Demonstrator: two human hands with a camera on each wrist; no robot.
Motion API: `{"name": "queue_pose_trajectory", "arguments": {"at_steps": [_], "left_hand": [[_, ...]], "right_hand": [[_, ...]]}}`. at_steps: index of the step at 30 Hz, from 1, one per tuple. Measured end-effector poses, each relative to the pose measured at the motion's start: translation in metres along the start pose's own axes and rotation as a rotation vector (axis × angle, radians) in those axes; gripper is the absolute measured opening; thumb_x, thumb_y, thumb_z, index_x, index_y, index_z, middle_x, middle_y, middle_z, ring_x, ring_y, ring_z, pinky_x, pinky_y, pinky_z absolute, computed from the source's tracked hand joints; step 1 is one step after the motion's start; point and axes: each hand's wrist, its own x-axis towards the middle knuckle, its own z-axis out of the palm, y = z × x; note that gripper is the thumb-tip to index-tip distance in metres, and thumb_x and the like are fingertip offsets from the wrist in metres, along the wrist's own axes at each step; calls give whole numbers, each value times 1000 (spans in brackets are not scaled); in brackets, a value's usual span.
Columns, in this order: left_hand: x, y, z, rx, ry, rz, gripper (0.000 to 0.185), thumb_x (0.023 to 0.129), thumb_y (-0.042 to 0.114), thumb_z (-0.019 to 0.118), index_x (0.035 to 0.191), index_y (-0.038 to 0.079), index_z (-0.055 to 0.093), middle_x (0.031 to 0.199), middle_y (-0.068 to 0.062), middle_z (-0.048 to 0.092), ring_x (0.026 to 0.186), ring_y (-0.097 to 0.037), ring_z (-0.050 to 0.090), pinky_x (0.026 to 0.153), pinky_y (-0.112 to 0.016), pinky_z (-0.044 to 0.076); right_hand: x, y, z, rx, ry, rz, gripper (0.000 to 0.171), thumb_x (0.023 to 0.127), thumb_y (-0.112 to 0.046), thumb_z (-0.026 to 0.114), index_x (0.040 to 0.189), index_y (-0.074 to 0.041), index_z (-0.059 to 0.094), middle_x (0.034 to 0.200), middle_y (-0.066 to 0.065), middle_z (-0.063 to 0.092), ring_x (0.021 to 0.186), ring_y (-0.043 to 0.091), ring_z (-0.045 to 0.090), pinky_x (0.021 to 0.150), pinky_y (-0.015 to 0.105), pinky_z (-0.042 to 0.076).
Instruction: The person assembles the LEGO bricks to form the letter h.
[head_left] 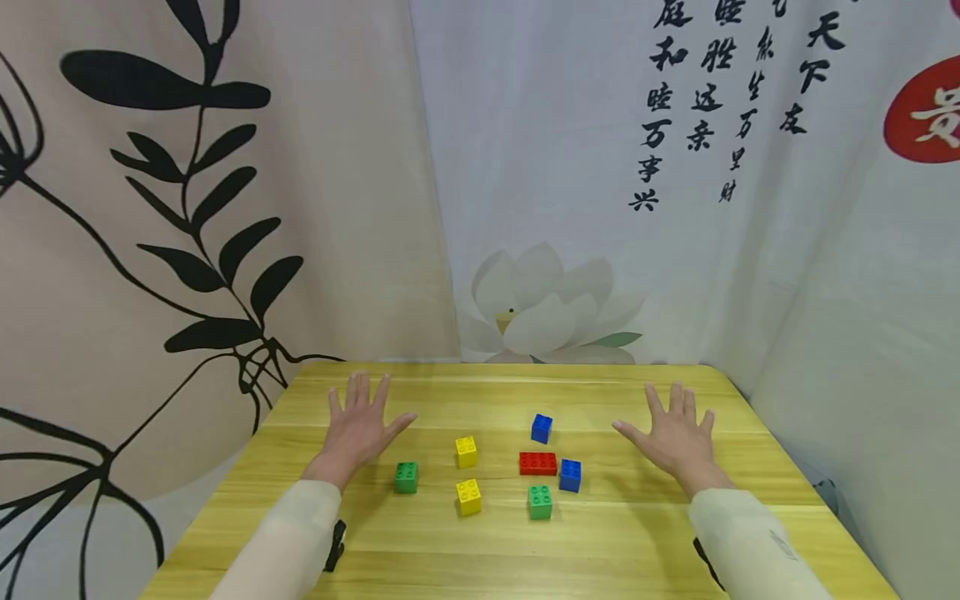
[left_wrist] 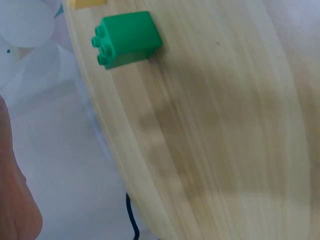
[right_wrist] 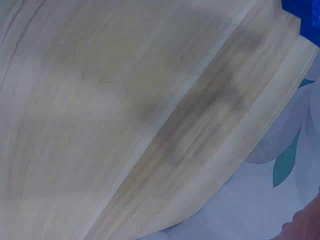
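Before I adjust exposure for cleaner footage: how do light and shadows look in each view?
Head view: bright, red block distinct; left wrist view: duller, soft-edged shadows on the table near the green block; right wrist view: dim, greyish, blurry shadows across the wood.

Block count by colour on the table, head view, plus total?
Green blocks: 2
Yellow blocks: 2
Blue blocks: 2
Red block: 1
Total: 7
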Motion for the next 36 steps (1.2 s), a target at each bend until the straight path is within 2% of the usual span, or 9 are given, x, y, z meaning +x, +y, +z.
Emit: {"name": "queue_pose_trajectory", "arguments": {"at_steps": [8, 15, 21, 27, 31, 36], "left_hand": [[6, 16, -1, -58, -1, 6, 91, 94, 70, 40, 158, 10, 16, 163, -28, 1, 151, -46, -1, 115, -71, -8], [10, 33, -3, -137, -20, -14, 94, 93, 72, 38, 159, 11, 11, 163, -26, -1, 152, -44, -5, 116, -69, -10], [10, 47, -3, -210, -50, -32, 96, 91, 76, 35, 159, 13, 7, 164, -23, -2, 153, -42, -6, 118, -68, -6], [8, 55, -1, -275, -55, -33, 98, 90, 77, 35, 159, 13, 8, 165, -23, 3, 153, -42, -1, 118, -68, -1], [4, 60, 0, -342, -61, -44, 96, 91, 76, 37, 159, 14, 9, 165, -22, 5, 153, -41, 1, 119, -66, 1], [-3, 67, 3, -479, -68, -77, 95, 90, 72, 46, 159, 18, 11, 166, -17, 8, 153, -39, 4, 120, -65, 6]], "right_hand": [[1, -15, 3, 82, 31, -1, 100, 90, -73, 45, 157, -7, 15, 159, 36, -1, 146, 57, 2, 108, 80, 0], [0, -30, 4, 140, 36, 15, 96, 92, -72, 41, 158, -8, 13, 160, 33, 2, 146, 55, 6, 111, 76, 8], [-5, -47, 2, 211, 17, 26, 93, 95, -70, 38, 158, -9, 11, 161, 31, 3, 147, 54, 7, 113, 74, 12], [-8, -64, 3, 297, 11, 38, 90, 96, -68, 38, 159, -10, 10, 163, 28, 6, 147, 53, 10, 114, 72, 15], [-8, -72, 9, 355, 22, 53, 90, 95, -68, 39, 159, -11, 9, 163, 27, 9, 146, 53, 14, 114, 71, 19], [-14, -81, 19, 455, 52, 84, 88, 95, -66, 42, 159, -11, 13, 162, 24, 19, 146, 49, 20, 116, 66, 22]]}}
